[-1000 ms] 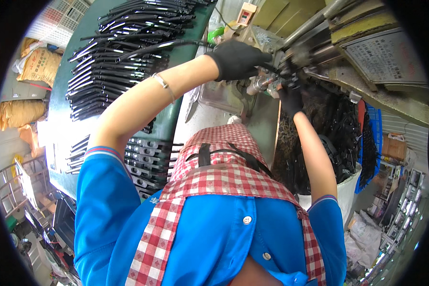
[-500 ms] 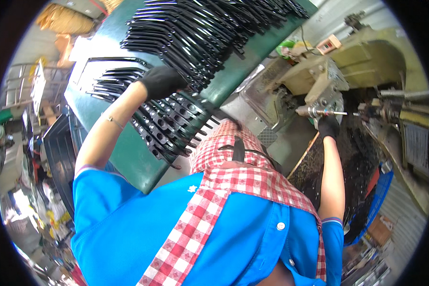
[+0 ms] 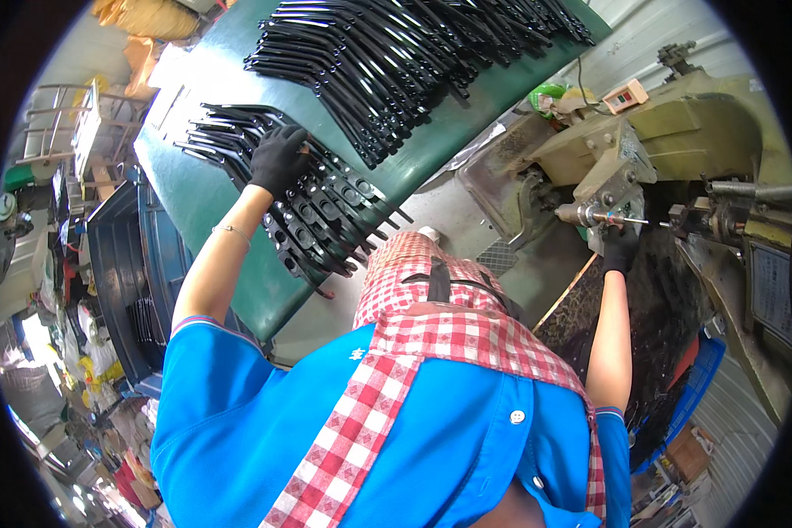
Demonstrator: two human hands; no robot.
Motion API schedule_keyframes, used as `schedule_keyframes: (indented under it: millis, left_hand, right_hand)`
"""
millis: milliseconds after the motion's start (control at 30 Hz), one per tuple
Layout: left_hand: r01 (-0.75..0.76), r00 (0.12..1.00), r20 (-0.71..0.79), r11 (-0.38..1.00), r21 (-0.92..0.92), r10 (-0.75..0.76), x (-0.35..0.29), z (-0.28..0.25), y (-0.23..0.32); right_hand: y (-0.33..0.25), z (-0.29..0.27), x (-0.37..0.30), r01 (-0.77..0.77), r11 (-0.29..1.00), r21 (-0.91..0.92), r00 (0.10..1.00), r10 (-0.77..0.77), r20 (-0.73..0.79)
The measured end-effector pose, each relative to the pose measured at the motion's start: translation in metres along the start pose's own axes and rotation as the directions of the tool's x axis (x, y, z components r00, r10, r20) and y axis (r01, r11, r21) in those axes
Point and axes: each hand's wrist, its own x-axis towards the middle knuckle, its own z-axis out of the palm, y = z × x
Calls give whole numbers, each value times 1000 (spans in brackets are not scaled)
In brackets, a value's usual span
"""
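Brought the left hand in its black glove (image 3: 280, 160) over from the olive-green metal machine (image 3: 722, 123) to the green-topped table (image 3: 268, 297) since a second ago; kept the right hand in its black glove (image 3: 622, 253) at the machine, just beside the silver-coloured metal spindle (image 3: 581, 213). Rests the left on a row of glossy black metal bars with round-holed flat ends (image 3: 312, 216), fingers curved over them; cannot tell pinching from pressing. Cannot tell the right grip either, dark glove against dark metal. Find that row along the table's lower right edge, near its bottom corner, with several tips jutting past the edge. See slender black pieces (image 3: 145, 319) inside the dark blue plastic crate (image 3: 158, 251) beside the table's lower left edge. Notice a bright blue plastic crate (image 3: 700, 396) below the machine; cannot make out its contents. See bent, glossy black metal rods (image 3: 396, 70) spread across the table's upper part, tan sacks (image 3: 145, 18) beyond its upper left edge, and a pale corrugated wall (image 3: 642, 35) behind the machine.
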Motion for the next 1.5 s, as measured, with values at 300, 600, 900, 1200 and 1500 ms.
schedule_keyframes:
  millis: [300,600,900,1200,1500]
  left_hand:
    - [-404,901,169,915,-16,401,55,5,19]
    - [-458,887,54,889,-6,458,66,28,-17]
    - [-449,856,-256,891,58,448,100,-19,10]
    - [-624,776,-218,771,-127,592,139,-64,125]
    - [-720,672,-31,643,-262,740,127,-82,226]
  right_hand:
    - [-180,-89,-36,-91,465,881,996,27,88]
    - [-192,-75,-41,106,754,649,971,63,-232]
    - [-29,-117,-125,-112,991,80,977,124,-175]
    - [74,-196,-209,-529,613,-587,791,607,-78]
    - [80,-226,-206,-112,924,366,811,298,-504]
